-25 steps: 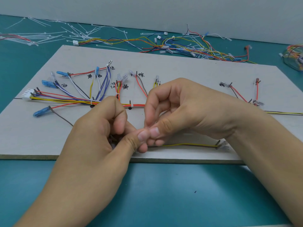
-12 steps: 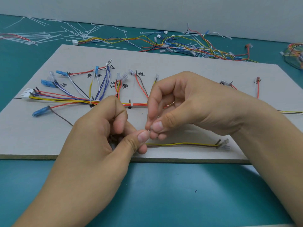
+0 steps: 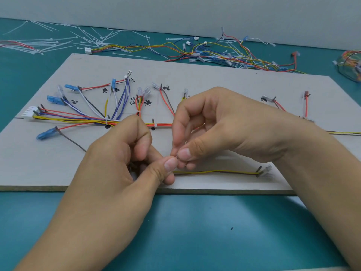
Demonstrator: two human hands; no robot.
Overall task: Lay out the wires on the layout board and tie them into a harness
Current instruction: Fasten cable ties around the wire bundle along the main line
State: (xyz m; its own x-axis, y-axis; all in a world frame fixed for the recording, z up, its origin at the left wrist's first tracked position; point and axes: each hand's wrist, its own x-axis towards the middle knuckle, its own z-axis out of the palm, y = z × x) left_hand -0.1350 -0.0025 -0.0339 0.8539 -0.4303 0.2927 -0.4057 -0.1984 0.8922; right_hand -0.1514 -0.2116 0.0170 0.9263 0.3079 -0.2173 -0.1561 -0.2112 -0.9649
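Now your hands meet at the board (image 3: 214,79), 6 o'clock edge. Left hand (image 3: 117,159) curls over the wire pair (image 3: 214,171), yellow and brown, running toward 3 o'clock; right hand (image 3: 230,126) pinches a grey piece (image 3: 177,156), too small to identify. Tied wires (image 3: 78,119) at 10 o'clock.

- What my right hand (image 3: 224,130) pinches is too small to tell.
- My left hand (image 3: 117,159) hides the yellow wire (image 3: 214,171)'s left end.
- The orange wires (image 3: 164,125) vanish behind both hands.
- The right edge cuts off a clear container (image 3: 349,72).
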